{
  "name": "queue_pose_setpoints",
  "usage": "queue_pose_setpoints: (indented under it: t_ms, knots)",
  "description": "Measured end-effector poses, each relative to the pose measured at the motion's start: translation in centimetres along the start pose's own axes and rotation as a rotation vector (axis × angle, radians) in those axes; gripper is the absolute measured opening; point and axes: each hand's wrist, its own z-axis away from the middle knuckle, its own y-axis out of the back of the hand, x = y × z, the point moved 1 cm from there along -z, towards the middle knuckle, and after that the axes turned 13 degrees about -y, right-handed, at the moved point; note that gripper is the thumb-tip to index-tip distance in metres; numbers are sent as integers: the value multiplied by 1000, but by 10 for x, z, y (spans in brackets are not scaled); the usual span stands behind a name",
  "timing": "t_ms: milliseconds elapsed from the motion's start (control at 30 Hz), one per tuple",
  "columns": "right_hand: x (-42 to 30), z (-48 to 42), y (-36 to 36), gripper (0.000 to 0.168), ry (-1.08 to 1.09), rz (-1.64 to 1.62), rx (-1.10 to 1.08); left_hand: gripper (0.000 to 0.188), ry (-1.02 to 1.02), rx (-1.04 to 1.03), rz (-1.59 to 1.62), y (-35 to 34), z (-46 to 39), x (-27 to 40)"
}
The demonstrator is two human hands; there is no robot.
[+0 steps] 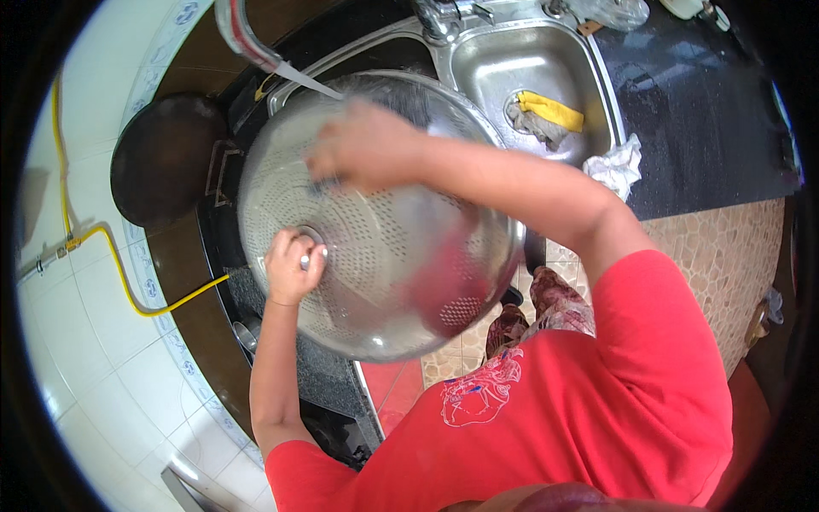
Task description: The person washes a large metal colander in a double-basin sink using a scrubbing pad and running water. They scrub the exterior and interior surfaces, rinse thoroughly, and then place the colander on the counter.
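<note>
A large perforated metal colander or steamer lid [377,256] lies tilted before me, over the left basin of a double sink. My left hand [293,265] grips a small metal knob or fitting [305,261] near the middle of its surface. Across the upper part is my right hand [365,150], blurred, with something dark under its fingers that looks like a scouring pad [324,187]. A stream of water [307,80] runs from a clear and red hose [243,35] onto the metal near its upper rim.
The right sink basin [524,51] holds a yellow cloth [551,110] and a grey rag [537,128]. A crumpled white cloth [615,165] hangs at the counter's edge. On the left, a dark round pan or lid [167,160] leans at the tiled wall, near a yellow hose [137,307].
</note>
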Motion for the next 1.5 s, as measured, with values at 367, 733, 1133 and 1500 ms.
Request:
queue_pose_setpoints:
  t_ms: [367, 733, 1133, 1500]
  knots:
    - [66, 127, -24, 48, -852, -593, 252, 27, 543, 229, -224, -10, -27, 12]
    - [32, -62, -2, 30, -147, -43, -124, 13, 330, 315, -352, -21, -53, 50]
    - [-27, -53, -17, 37, 93, 348, -233, 9, 334, 266, -204, -14, -37, 47]
    - [-22, -25, 9, 37, 24, 94, -169, 7, 388, 346, -149, -4, -19, 50]
